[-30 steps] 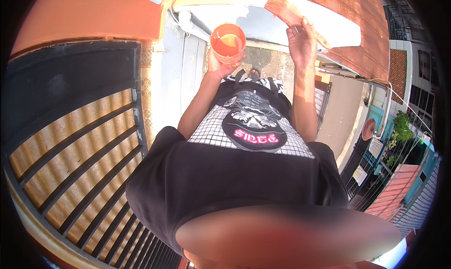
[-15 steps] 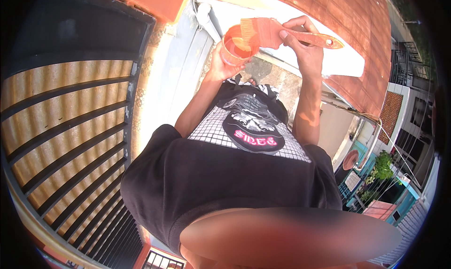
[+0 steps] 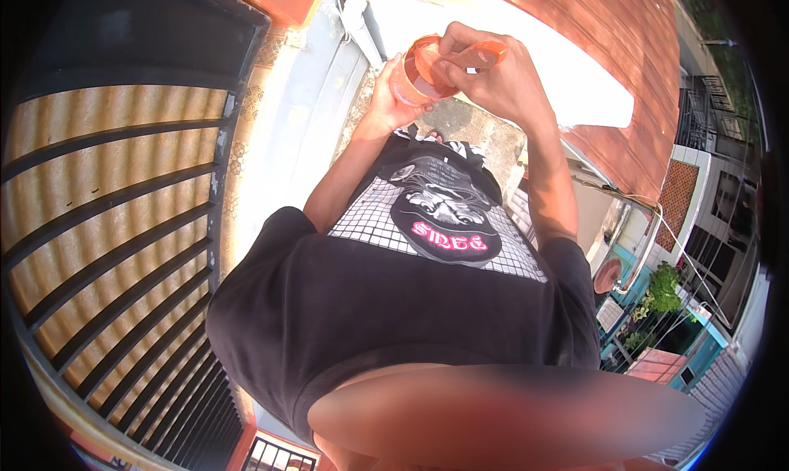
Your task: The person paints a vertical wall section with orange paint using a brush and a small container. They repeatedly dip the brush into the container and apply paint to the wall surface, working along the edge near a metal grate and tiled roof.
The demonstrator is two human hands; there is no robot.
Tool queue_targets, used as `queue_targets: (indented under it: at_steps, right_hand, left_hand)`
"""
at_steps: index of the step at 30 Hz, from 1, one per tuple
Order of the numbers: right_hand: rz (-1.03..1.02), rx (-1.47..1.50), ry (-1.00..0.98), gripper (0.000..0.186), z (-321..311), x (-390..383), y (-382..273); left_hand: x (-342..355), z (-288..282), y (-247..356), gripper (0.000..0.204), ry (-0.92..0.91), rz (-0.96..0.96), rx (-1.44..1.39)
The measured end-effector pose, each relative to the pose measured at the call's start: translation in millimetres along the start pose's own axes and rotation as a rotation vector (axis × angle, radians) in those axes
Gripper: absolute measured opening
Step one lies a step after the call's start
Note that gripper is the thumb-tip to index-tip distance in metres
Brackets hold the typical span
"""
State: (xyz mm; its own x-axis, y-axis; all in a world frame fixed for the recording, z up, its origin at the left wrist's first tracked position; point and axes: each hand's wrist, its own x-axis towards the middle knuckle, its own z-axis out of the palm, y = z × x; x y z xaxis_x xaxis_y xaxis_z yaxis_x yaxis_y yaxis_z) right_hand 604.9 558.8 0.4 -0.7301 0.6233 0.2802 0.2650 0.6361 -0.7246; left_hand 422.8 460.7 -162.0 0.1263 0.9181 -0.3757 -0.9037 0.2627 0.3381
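Observation:
My left hand (image 3: 388,101) is wrapped round a small round tub (image 3: 417,98), its sides smeared with orange paint. Above it, my right hand (image 3: 498,78) grips a paintbrush (image 3: 482,56) by its orange-stained handle. The brush head dips into the tub's mouth, so its bristles are mostly hidden by the rim and my fingers. The handle tilts up and to the right from the tub.
On the left stands a dark barred metal frame (image 3: 123,212) before yellowish corrugated sheeting. A white pipe (image 3: 357,19) runs beside a pale wall. A reddish-brown roof (image 3: 608,52) lies at the upper right, with houses and a green plant (image 3: 664,288) below.
My right hand has moved left and turned, lowering the brush from beside the tub's rim into the tub. My left hand still holds the tub in nearly the same place.

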Motion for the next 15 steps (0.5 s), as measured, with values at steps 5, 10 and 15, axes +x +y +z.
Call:
queue_targets:
  at_steps: [5, 10, 15]
  right_hand:
    - [-0.086, -0.248, -0.011, 0.022, 14, 1, -12]
    - [-0.05, -0.195, -0.048, 0.019, -2, 4, -21]
    - [0.034, -0.14, -0.087, 0.015, -22, -1, -32]
  left_hand:
    - [-7, 1, -1, 0.064, -0.097, -0.002, -0.024]
    - [-19, 16, -3, 0.064, 0.119, 0.059, 0.071]
    - [-27, 33, -6, 0.051, 0.06, 0.032, 0.072]
